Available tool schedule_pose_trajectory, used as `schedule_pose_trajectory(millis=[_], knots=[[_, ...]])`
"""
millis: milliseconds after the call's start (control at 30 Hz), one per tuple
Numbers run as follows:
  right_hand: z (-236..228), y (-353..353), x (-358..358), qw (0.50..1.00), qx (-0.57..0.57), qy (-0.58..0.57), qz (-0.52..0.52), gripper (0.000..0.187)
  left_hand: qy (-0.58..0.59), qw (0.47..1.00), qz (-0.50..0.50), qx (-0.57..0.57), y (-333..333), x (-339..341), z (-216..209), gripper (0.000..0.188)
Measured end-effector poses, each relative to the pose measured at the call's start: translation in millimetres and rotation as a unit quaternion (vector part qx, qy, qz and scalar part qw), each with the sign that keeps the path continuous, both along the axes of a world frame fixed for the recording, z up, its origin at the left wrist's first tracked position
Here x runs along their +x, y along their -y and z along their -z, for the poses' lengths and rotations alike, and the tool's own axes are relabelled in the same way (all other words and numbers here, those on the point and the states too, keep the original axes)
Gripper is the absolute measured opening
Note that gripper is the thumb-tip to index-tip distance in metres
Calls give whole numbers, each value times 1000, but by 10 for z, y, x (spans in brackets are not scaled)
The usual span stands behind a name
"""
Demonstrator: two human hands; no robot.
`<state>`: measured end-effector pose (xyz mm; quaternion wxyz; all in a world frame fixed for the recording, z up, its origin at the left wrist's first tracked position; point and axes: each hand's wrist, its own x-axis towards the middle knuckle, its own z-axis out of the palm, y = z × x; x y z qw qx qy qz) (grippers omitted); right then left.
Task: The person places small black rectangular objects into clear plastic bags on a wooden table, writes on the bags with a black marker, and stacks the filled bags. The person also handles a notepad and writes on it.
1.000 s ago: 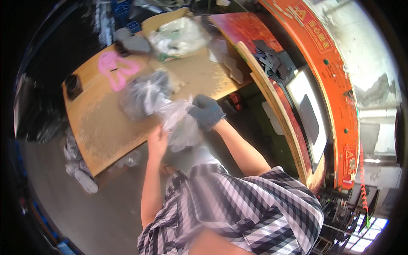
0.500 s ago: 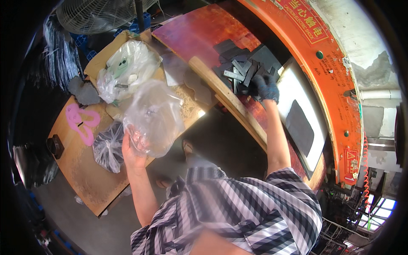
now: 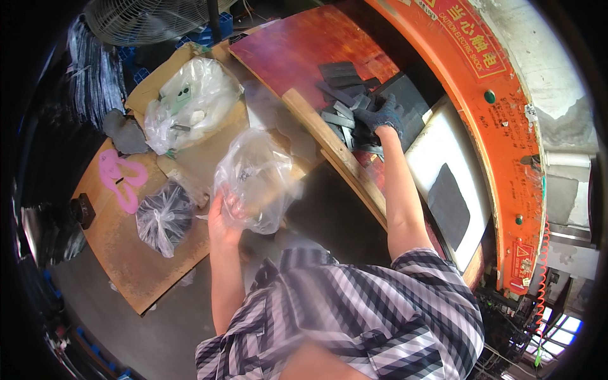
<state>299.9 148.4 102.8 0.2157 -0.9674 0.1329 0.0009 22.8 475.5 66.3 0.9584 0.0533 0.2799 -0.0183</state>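
My bare left hand (image 3: pixel 223 221) grips a clear plastic bag (image 3: pixel 256 183), its fingers showing through the film. The bag is puffed out and hangs between the two tables. My right hand (image 3: pixel 382 118), in a dark knitted glove, reaches to the red-brown table at the right. Its fingers are spread against a loose heap of dark grey strips (image 3: pixel 342 114), at the heap's right side. A flat dark sheet (image 3: pixel 405 95) lies just beyond that hand. What lies under the gloved palm is hidden.
A wooden bar (image 3: pixel 316 126) edges the red table (image 3: pixel 304 44). Right of it are a white board (image 3: pixel 472 234) with a dark piece (image 3: pixel 448 206) and an orange machine frame (image 3: pixel 506 126). Leftward stand a carton (image 3: pixel 142 95), a tied bag (image 3: pixel 164 218), pink cutouts (image 3: pixel 126 183) and a fan (image 3: pixel 145 22).
My left hand has carried the plastic bag to the right. My right hand has moved slightly up and left across the heap, its fingers spreading, and several strips have shifted.
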Motion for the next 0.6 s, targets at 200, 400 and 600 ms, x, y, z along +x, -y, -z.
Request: schedule_pose_trajectory(millis=[200,400,600], knots=[[283,353,152,995,40,35,-81,65,74,996,-33,27,-178,35,-5,26],[393,657,18,889,434,101,106,39,-10,996,-57,70,-277,-15,234,31],[12,431,-463,712,702,3,-21,36,-29,996,-27,84,-159,-17,277,36]])
